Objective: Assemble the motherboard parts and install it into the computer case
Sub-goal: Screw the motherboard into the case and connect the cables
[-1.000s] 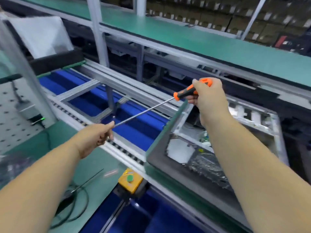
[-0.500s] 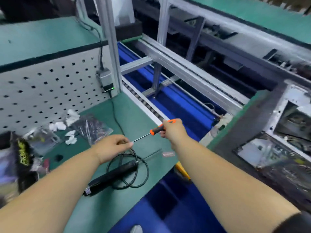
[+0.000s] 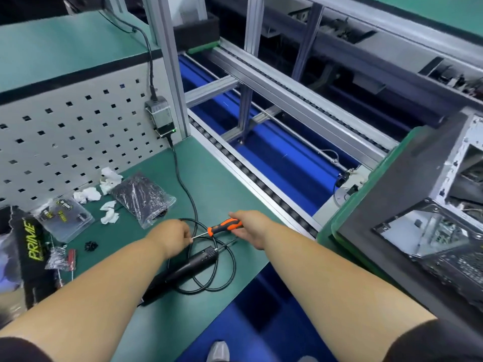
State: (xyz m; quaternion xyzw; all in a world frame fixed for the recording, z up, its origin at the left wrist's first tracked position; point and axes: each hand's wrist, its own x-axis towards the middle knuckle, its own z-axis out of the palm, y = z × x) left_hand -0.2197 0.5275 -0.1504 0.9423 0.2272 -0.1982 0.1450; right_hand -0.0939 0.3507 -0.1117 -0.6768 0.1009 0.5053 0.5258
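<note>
Head view: screwdriver (image 3: 222, 228) lies near-level, tip pointing left toward left hand (image 3: 174, 235).

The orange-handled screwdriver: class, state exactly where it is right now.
In the head view, the screwdriver is held low over the green bench, handle in the right hand and shaft tip pinched by the left hand, just above the coiled black cable.

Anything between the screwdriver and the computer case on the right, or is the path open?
Nothing visible blocks it. The right hand grips the orange handle of the screwdriver and the left hand pinches its shaft, above the electric screwdriver and its coiled cable. Only green bench lies between them and the computer case.
</note>
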